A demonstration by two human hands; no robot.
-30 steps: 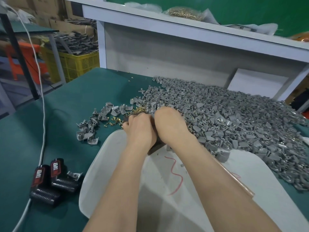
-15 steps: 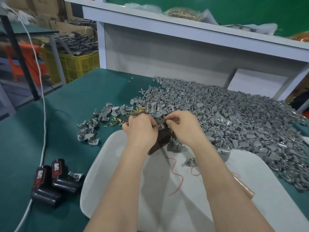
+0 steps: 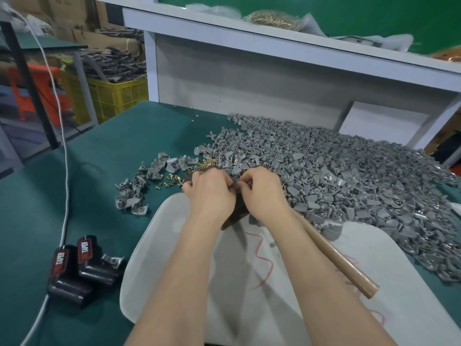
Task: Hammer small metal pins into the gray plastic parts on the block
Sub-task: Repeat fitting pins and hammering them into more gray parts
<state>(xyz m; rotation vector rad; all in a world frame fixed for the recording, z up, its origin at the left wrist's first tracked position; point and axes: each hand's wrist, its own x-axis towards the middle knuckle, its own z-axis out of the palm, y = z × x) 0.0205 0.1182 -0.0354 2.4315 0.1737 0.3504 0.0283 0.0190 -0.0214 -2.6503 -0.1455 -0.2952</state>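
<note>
The left hand (image 3: 212,193) and the right hand (image 3: 264,193) are positioned side by side, knuckles up, over the dark brown block (image 3: 235,213). All fingers of both hands are curled, and the fingertips of the two hands meet above the top of the block. The contact point is hidden by the knuckles, so it cannot be told whether the hands grasp a part, a pin or the block itself. Only the near lower portion of the block is visible, between the two wrists.

The block sits at the far edge of a white tray (image 3: 147,258). The tray lies on the green worktop (image 3: 74,196) and carries red scribbled lines. A wooden handle (image 3: 336,258) emerges from under the right wrist and runs toward the near right across the tray. Its head end is concealed, and the grip on it cannot be determined.

The gray plastic parts (image 3: 349,176) form a large heap on the worktop, just beyond and to the right of the hands, overlapping the tray's right edge. A smaller loose group (image 3: 139,181) of the same parts lies to the left of the hands. Small brass pins (image 3: 169,177) are scattered between this group and the left hand.

At near left, two black units (image 3: 72,265) with red labels lie beside the tray, next to a white cable (image 3: 63,158). A clear bag (image 3: 274,20) of brass pins rests on the shelf (image 3: 249,38) behind the worktop.
</note>
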